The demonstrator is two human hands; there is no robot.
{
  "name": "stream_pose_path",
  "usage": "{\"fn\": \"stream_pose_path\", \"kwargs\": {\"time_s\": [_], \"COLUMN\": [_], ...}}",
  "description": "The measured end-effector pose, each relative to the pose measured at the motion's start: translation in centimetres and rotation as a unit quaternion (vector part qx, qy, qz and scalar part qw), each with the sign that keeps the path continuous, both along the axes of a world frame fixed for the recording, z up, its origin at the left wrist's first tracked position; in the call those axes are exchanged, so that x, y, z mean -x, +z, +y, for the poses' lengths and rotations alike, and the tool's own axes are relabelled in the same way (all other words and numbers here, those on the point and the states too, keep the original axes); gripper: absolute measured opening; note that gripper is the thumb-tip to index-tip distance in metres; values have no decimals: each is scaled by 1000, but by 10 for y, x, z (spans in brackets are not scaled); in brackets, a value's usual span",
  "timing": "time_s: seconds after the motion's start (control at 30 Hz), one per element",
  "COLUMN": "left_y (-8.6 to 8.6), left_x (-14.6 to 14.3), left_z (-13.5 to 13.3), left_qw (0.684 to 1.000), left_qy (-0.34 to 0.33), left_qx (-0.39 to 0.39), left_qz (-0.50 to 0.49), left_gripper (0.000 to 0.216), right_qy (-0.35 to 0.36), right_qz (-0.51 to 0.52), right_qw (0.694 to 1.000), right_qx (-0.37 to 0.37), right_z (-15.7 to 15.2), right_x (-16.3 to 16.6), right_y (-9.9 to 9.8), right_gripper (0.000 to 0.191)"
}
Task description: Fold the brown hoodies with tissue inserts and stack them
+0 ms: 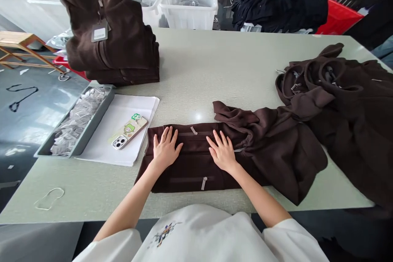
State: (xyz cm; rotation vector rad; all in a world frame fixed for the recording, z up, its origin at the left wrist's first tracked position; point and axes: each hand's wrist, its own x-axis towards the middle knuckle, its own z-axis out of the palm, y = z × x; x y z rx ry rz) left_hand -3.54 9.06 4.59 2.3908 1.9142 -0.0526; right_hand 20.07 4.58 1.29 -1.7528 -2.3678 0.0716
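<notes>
Tray [89, 126]: grey, filled with small packets [76, 123], at the tabletop's [196, 77] left.
Stack [116, 45]: folded dark brown garments, a tag hanging in front.
Left hand [166, 151]: palm down, fingers spread, gripping nothing.
Brown garment [193, 159]: flat before the person, under both hands; the step looks like smoothing.
Right hand [222, 151]: likewise laid flat, fingers spread, gripping nothing.
Bunched cloth [282, 143]: right of the hands; straightening it would call for fingers closing on fabric.
Pile [353, 102]: loose brown garments, far right.
</notes>
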Motion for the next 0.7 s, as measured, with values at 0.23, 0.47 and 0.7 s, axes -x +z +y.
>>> {"fn": "stream_pose_path", "kwargs": {"time_s": [0.23, 0.47, 0.7], "left_y": [2, -39, -36], "left_x": [-40, -33, -23], "left_z": [22, 34, 51], "left_qw": [989, 988, 983], "left_qy": [-124, -146, -169], "left_qx": [-63, -35, -40], "left_qz": [-58, -44, -52], "left_gripper": [55, 56, 57], "right_qy": [-18, -107, -174], "right_qz": [26, 55, 161], "right_qw": [999, 991, 955], "right_qx": [-19, -62, -179], "right_z": [-4, -16, -34], "right_x": [-2, -13, -98], "right_y": [-1, -7, 33], "right_gripper": [40, 45, 29]}}
